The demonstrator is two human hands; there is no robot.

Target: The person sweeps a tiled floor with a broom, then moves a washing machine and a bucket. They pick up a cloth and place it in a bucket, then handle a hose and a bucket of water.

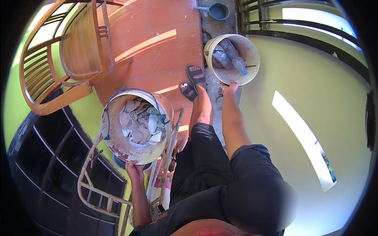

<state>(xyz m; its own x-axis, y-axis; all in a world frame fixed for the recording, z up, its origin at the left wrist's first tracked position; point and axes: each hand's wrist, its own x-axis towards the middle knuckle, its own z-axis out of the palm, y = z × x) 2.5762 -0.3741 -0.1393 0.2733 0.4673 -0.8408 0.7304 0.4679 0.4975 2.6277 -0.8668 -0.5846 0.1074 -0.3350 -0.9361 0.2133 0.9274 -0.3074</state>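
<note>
– What does the left hand hold?

– It grips the near rim of a dirty white bucket, fingers closed on the edge. Just past the grip, inside, lie crumpled paper and rags; a blue cord runs along the rim.

– And the right hand?

– It clasps the near rim of a second bucket, fingers shut on it. Beyond that grip, inside, lie clear plastic bottles.

– What is around them?

– Two sandalled feet stand on the red floor, between the two buckets. A wooden chair is beyond the left grip, and a small pan well beyond the right one.
</note>
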